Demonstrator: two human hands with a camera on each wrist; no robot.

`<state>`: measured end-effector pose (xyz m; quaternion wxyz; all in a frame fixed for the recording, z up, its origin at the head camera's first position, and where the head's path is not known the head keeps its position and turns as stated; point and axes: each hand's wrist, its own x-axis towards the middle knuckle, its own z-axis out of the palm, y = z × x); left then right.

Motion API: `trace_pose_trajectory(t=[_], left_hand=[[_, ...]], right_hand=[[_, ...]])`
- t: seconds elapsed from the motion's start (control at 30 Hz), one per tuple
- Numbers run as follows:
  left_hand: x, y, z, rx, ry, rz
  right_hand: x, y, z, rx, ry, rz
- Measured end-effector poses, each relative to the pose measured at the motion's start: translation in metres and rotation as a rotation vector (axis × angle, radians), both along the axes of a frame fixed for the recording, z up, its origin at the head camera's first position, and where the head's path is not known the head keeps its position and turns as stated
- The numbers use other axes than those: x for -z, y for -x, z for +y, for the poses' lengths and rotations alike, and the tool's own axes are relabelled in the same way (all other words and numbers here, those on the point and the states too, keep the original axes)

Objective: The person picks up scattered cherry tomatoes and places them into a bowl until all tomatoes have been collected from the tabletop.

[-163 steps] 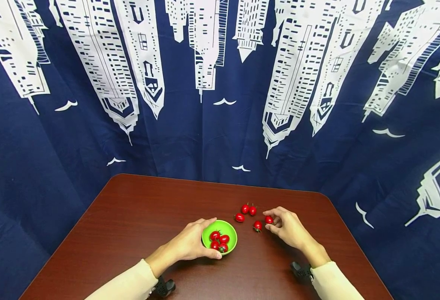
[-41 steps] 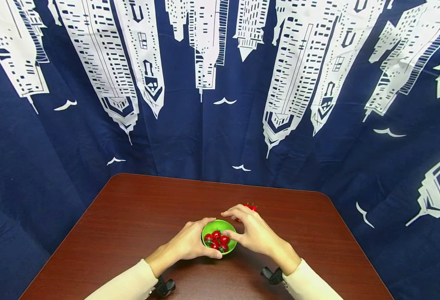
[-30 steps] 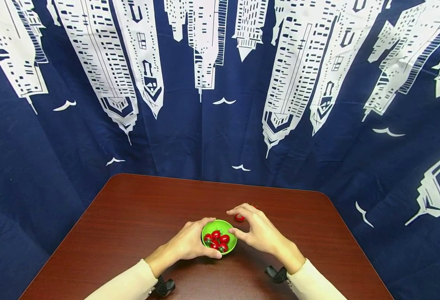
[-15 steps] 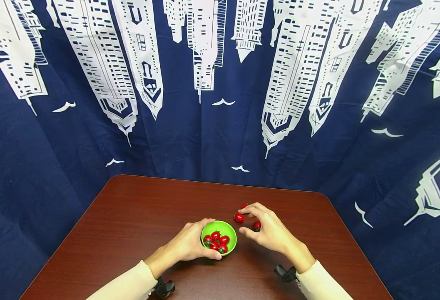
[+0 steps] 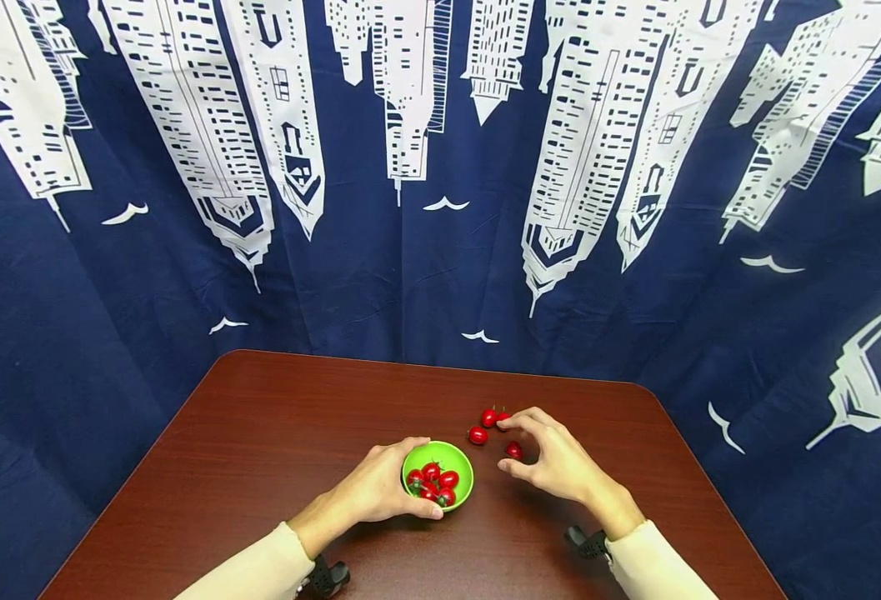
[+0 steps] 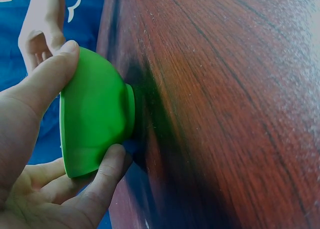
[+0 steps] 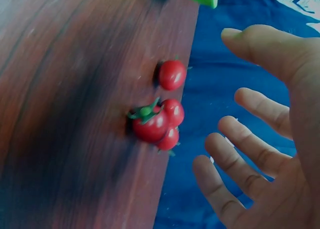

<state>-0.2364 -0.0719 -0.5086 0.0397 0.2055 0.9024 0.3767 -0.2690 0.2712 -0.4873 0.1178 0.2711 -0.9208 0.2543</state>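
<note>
One cherry tomato (image 5: 513, 451) lies just left of the right hand (image 5: 556, 460), in the space its thumb and fingertips frame from above, so that hand is plainly the nearer one. It has hold of nothing: the thumb stands well apart from the gently bent fingers, and I can't tell how high they hang. From the wrist side, this tomato shows its green calyx and looks almost round, giving me no clear long axis. Past the fingertips, farther off and leftward, three more sit close together on the brown table (image 5: 297, 433): a second tomato (image 5: 478, 436), lying lengthwise from side to side, a third tomato (image 5: 488, 417) behind it, and a fourth tomato (image 5: 503, 415) partly covered by the right hand. Left of them all, the left hand (image 5: 380, 487) grips a green bowl (image 5: 453, 457), thumb at the near side, fingers round the far side, one fingertip low by the foot. Inside I count five tomatoes (image 5: 448, 479), gathered toward the thumb, some with stems, while bare green wall shows on the side away from it.
</note>
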Motion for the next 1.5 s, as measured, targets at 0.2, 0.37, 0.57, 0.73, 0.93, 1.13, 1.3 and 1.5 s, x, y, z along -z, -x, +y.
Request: trace_pose_trajectory(t=[0.2,0.37,0.57,0.73,0.93,1.13,1.3,1.5], left_hand=[[-0.001,0.0,0.0,-0.002,0.005,-0.003],[0.001,0.0,0.0,-0.003,0.005,0.001],[0.001,0.002,-0.001,-0.003,0.009,0.001],[-0.002,0.003,-0.001,-0.002,0.01,0.009],[0.0,0.001,0.0,-0.006,0.016,0.003],[0.001,0.0,0.0,-0.009,0.009,-0.007],[0.001,0.0,0.0,-0.007,0.01,-0.003],[0.001,0.0,0.0,-0.006,0.011,0.003]], right_hand=[[0.01,0.004,0.009,0.035,-0.016,-0.063],[0.013,0.008,0.015,0.065,-0.038,-0.094],[0.018,0.013,0.016,0.087,-0.068,-0.139],[0.023,0.019,0.015,0.07,-0.062,-0.151],[0.027,0.022,0.015,0.037,-0.058,-0.154],[0.027,0.022,0.013,0.008,-0.04,-0.145],[0.031,0.023,0.013,-0.02,0.002,-0.15],[0.034,0.026,0.014,-0.038,0.013,-0.122]])
